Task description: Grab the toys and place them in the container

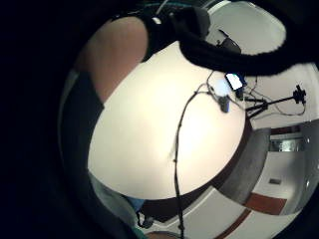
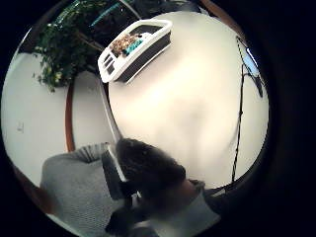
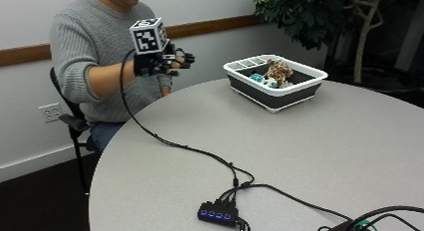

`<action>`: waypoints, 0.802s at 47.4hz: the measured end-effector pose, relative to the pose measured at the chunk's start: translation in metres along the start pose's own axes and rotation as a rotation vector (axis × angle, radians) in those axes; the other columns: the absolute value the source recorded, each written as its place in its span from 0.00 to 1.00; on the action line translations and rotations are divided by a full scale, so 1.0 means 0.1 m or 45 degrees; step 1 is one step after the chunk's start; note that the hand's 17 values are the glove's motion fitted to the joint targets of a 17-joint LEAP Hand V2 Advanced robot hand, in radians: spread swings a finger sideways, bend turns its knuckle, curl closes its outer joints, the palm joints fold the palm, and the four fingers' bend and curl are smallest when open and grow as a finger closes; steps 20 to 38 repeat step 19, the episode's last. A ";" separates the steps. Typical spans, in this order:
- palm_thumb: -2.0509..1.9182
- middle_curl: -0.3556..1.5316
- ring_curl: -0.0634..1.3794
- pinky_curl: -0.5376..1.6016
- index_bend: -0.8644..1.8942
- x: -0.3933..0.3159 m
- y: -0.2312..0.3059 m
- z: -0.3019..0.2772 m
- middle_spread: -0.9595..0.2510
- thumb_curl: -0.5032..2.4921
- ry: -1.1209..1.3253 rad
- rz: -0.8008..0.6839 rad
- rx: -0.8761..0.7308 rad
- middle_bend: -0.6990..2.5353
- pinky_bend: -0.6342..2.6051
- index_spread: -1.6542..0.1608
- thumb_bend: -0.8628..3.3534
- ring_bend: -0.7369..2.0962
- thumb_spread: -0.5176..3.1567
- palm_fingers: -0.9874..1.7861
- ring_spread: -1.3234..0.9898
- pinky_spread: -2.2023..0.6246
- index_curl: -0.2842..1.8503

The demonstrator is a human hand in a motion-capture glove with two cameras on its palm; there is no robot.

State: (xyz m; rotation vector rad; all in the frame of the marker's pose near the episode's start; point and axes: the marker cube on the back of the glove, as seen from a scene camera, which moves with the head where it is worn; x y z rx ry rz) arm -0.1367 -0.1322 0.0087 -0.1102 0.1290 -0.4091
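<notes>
While the gloved right hand (image 3: 162,61) hangs raised near the person's chest in the outside view, its fingers loosely curled and grasping nothing, the white-rimmed dark plastic container (image 3: 275,81) sits well apart on the round grey desk (image 3: 278,156), holding a spotted plush giraffe (image 3: 279,71) and small teal toys (image 3: 257,77). The thumb-side palm view shows the container (image 2: 134,49) filled likewise. The little-finger view shows only bare desk (image 1: 149,139). The toys are probably soft and light; pinch their bodies.

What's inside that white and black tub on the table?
The tub holds a spotted giraffe toy and something teal beside it. Its walls hide whatever lies lower down.
</notes>
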 end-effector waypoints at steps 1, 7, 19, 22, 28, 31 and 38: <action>0.48 0.34 0.26 0.41 0.37 -0.06 0.14 0.04 0.69 0.23 -0.028 -0.023 -0.003 0.26 0.43 0.74 0.18 0.33 0.41 0.31 0.54 0.81 0.26; 0.48 0.34 0.26 0.41 0.37 -0.51 1.03 0.41 0.69 0.22 -0.124 -0.060 0.025 0.26 0.43 0.74 0.18 0.32 0.41 0.31 0.54 0.81 0.26; 0.49 0.35 0.24 0.40 0.39 -0.43 1.70 0.89 0.67 0.22 -0.214 0.209 -0.046 0.27 0.40 0.73 0.19 0.32 0.44 0.34 0.53 0.81 0.29; 0.49 0.35 0.24 0.40 0.39 -0.43 1.70 0.89 0.67 0.22 -0.214 0.209 -0.046 0.27 0.40 0.73 0.19 0.32 0.44 0.34 0.53 0.81 0.29; 0.49 0.35 0.24 0.40 0.39 -0.43 1.70 0.89 0.67 0.22 -0.214 0.209 -0.046 0.27 0.40 0.73 0.19 0.32 0.44 0.34 0.53 0.81 0.29; 0.49 0.35 0.24 0.40 0.39 -0.43 1.70 0.89 0.67 0.22 -0.214 0.209 -0.046 0.27 0.40 0.73 0.19 0.32 0.44 0.34 0.53 0.81 0.29; 0.49 0.35 0.24 0.40 0.39 -0.43 1.70 0.89 0.67 0.22 -0.214 0.209 -0.046 0.27 0.40 0.73 0.19 0.32 0.44 0.34 0.53 0.81 0.29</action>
